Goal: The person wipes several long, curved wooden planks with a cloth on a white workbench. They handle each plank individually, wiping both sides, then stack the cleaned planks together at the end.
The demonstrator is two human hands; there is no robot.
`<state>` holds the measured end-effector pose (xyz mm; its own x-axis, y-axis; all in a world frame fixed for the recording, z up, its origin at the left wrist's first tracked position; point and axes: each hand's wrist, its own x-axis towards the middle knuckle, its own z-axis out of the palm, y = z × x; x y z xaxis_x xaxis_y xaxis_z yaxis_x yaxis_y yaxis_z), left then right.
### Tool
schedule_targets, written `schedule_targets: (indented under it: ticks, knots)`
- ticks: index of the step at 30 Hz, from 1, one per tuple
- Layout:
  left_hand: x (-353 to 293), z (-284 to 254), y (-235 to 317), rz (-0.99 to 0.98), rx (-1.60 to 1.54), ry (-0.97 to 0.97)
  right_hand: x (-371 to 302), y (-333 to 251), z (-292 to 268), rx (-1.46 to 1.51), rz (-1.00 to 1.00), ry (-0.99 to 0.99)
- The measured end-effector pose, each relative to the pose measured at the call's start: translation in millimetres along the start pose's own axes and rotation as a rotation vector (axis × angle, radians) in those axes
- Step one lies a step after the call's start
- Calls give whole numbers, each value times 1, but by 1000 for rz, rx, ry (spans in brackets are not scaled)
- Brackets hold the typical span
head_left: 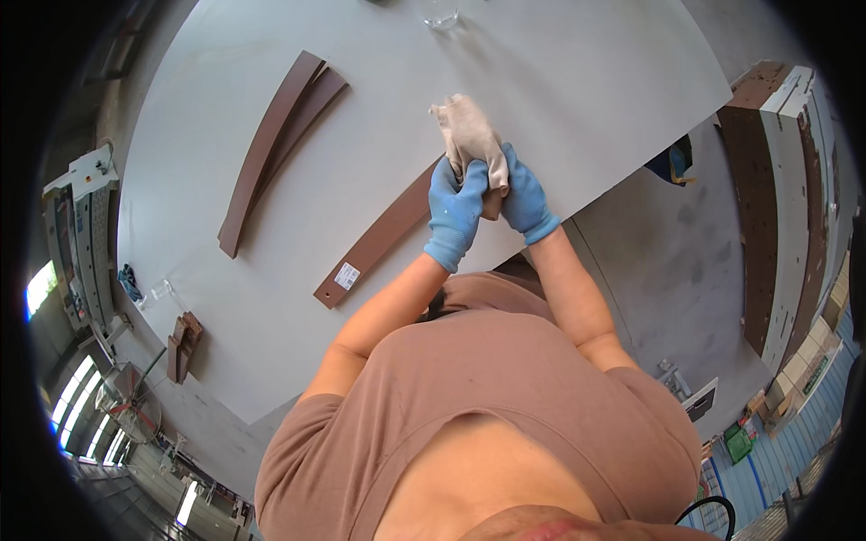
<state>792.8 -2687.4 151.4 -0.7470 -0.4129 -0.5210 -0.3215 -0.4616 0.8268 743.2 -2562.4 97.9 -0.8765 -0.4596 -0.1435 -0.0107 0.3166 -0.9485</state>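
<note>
My left hand (454, 213) and my right hand (527, 197), both in blue work gloves, are closed on a crumpled beige cloth (471, 133) near the table's front edge. Under the hands and cloth lies a long brown board (383, 233) with a white label (346, 275) near its lower left end. Its upper right part is hidden by my left hand and the cloth. A small brown end (492, 207) shows between my wrists, below the cloth; I cannot tell if it belongs to that board.
Two more brown boards (271, 158) overlap on the pale grey table (388, 81) at the left. Short brown pieces (184, 345) sit by its left edge. A clear glass (440, 13) stands at the far side. Stacked brown and white boards (776, 207) rise on the right.
</note>
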Motion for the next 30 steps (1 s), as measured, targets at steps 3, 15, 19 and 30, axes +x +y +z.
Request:
schedule_targets:
  ticks: [3,15,19,30]
  knots:
    - [8,1,-5,-24,-55,105,4,-5,-6,489,249,11]
    - [26,-22,3,-164,-332,-23,19,-23,-4,743,427,103]
    - [35,-35,14,-94,-533,-59,16,2,-11,967,514,64]
    - [37,-37,55,-200,-632,-324,19,17,-23,681,384,211]
